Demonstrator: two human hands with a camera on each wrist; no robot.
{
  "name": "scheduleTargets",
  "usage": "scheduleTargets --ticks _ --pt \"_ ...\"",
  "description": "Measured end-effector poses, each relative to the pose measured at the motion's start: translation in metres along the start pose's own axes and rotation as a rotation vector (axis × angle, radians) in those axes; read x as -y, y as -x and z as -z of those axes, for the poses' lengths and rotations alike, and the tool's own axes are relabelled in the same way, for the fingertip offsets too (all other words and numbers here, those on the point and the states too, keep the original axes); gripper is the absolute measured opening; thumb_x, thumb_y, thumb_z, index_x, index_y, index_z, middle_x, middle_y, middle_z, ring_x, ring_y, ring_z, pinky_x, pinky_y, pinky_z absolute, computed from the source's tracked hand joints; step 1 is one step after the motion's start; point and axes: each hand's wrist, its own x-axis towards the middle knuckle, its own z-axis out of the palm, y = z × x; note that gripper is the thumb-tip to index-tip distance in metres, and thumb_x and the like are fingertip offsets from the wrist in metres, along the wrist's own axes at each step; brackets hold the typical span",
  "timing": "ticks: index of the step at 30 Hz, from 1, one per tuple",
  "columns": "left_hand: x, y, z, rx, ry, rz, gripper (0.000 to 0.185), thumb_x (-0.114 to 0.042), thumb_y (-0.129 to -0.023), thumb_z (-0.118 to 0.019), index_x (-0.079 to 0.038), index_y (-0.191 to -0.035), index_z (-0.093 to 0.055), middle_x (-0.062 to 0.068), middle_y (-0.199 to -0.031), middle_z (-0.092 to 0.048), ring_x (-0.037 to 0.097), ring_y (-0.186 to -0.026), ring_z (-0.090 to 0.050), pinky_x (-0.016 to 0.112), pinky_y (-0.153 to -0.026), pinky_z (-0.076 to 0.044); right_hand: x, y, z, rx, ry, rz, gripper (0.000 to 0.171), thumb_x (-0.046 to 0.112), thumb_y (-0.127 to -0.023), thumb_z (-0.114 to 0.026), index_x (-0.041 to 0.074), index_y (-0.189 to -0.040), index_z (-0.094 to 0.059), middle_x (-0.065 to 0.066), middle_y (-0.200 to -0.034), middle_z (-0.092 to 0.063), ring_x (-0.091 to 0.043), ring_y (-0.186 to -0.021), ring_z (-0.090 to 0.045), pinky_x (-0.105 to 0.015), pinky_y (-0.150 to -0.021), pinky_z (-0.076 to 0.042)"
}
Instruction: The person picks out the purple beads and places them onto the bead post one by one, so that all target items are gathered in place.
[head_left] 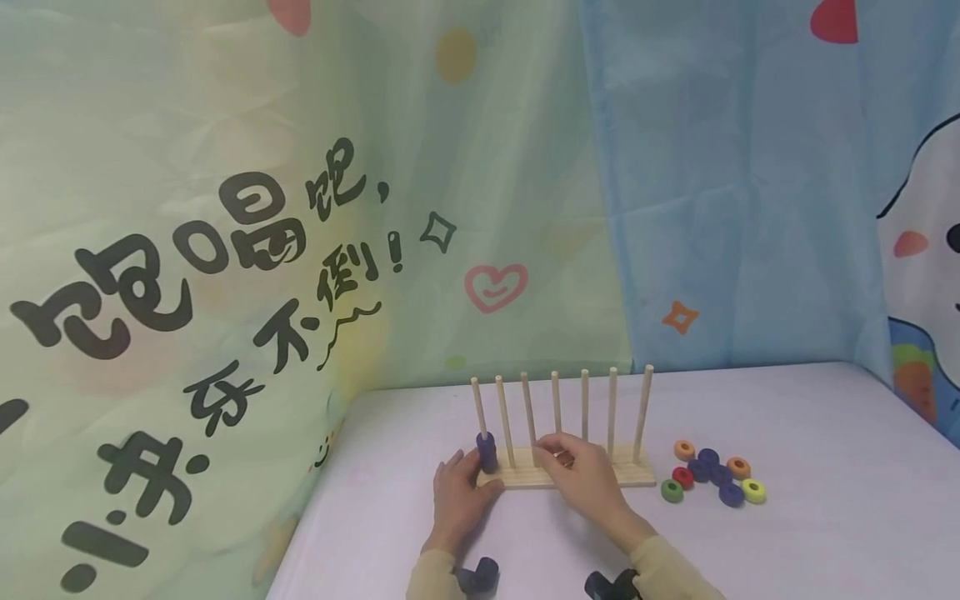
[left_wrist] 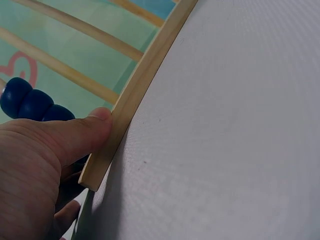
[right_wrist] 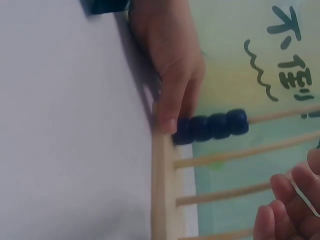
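A wooden base point(head_left: 525, 479) with a row of upright pegs point(head_left: 557, 404) stands on the white table. Dark blue rings point(head_left: 487, 452) are stacked on the leftmost peg. My left hand point(head_left: 468, 482) holds the base's left end, its thumb point(left_wrist: 85, 131) pressed on the front edge of the base point(left_wrist: 145, 75), beside the blue rings point(left_wrist: 30, 102). My right hand point(head_left: 561, 457) hovers over the middle of the base with fingers curled among the pegs. Its fingers point(right_wrist: 287, 200) show nothing plainly held. The left hand point(right_wrist: 170, 75) and blue rings point(right_wrist: 212, 126) also appear in the right wrist view.
Several loose rings point(head_left: 712, 475) in orange, red, green, yellow and blue lie on the table point(head_left: 825, 467) right of the base. Printed curtains point(head_left: 300, 250) hang behind and to the left of the table.
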Motion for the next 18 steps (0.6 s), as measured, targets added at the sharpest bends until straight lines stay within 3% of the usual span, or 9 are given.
scheduleTargets --ticks 9,18 --pt "-0.001 0.001 0.0 -0.001 -0.01 -0.01 0.046 -0.03 -0.078 -0.078 -0.019 -0.121 -0.067 0.006 -0.129 -0.065 0.042 -0.131 -0.046 0.065 -0.114 -0.016 -0.016 0.011 0.007 -0.035 0.018 -0.024 0.009 0.013 -0.086 -0.074 0.016 -0.095 -0.074 0.005 -0.091 -0.073 -0.008 -0.075 -0.063 -0.022 -0.068 -0.053" --pt "0.0 0.001 0.0 -0.006 -0.023 -0.019 0.045 -0.029 -0.078 -0.078 -0.018 -0.12 -0.067 0.008 -0.129 -0.065 0.043 -0.13 -0.046 0.065 -0.114 -0.017 -0.026 0.024 0.014 -0.124 0.031 0.013 0.007 0.013 -0.086 -0.074 0.016 -0.093 -0.074 0.007 -0.089 -0.073 -0.006 -0.076 -0.063 -0.022 -0.067 -0.054"
